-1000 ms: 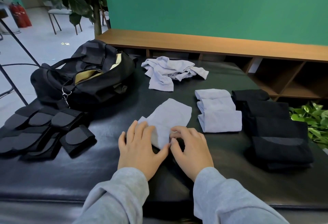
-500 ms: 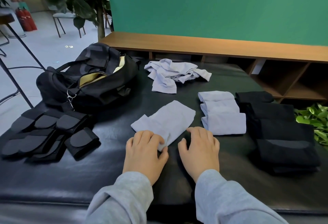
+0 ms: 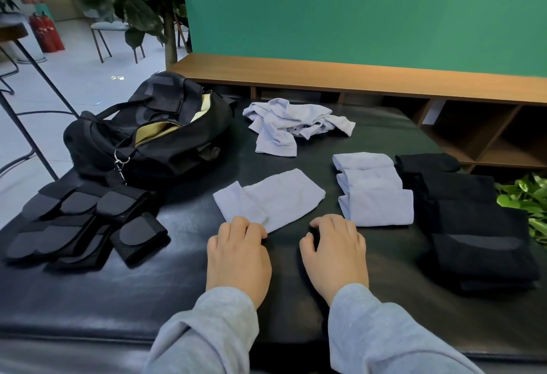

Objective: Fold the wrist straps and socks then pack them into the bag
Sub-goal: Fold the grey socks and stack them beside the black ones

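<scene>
Both hands sit near the front edge of the black padded leather surface (image 3: 296,299), and between them and a little further in lies the pale lilac sock (image 3: 272,199), spread flat and angled toward the far right corner, apparently laid out for its fold. The left hand (image 3: 238,258) has its knuckles bent, fingertips on or at the sock's near edge; whether the grip pinches the cloth or only presses it I cannot tell. The right hand (image 3: 336,255) rests beside the sock on bare leather, fingers loosely curled and holding nothing. To the right, a short row of folded pale lilac socks (image 3: 373,193) overlaps toward the far edge, and beside them, along the right edge, a row of folded black socks (image 3: 473,219) does the same, probably sorted by colour so they can go in as batches. A crumpled heap of pale lilac socks (image 3: 293,125) waits near the far edge, not yet folded. At the left edge the folded black wrist straps (image 3: 85,225) lie in a cluster, just in front of the black fabric duffel bag (image 3: 148,137), which stands unzipped at the far left corner with its yellow lining showing, ready to receive everything. By my reckoning the folding is more than half done and the packing not yet started.
</scene>
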`<control>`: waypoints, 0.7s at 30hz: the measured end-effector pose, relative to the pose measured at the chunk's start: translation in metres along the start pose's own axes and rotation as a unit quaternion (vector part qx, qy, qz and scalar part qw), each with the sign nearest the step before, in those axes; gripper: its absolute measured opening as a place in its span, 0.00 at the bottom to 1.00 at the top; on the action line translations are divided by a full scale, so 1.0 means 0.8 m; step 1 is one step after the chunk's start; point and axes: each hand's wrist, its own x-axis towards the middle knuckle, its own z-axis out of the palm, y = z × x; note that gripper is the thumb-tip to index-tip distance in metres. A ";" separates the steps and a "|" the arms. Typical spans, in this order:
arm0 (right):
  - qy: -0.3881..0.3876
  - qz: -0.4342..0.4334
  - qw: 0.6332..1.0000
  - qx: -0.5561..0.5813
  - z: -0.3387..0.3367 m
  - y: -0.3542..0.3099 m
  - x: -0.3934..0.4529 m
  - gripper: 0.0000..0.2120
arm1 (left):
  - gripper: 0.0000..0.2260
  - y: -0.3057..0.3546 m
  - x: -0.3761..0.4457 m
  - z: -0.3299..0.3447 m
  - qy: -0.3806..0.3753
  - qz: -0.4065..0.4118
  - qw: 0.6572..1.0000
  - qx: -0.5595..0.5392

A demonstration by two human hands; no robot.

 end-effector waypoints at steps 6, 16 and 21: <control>-0.009 -0.004 1.000 0.001 -0.001 0.000 0.000 0.12 | 0.10 0.001 -0.001 0.001 0.010 -0.012 1.000 -0.005; -0.001 -0.028 0.999 0.022 -0.005 -0.003 0.000 0.05 | 0.15 -0.002 -0.001 0.009 0.023 -0.041 0.999 0.010; 0.000 -0.019 0.999 0.031 -0.004 -0.002 0.001 0.06 | 0.19 -0.001 -0.001 0.009 0.023 -0.029 0.999 0.004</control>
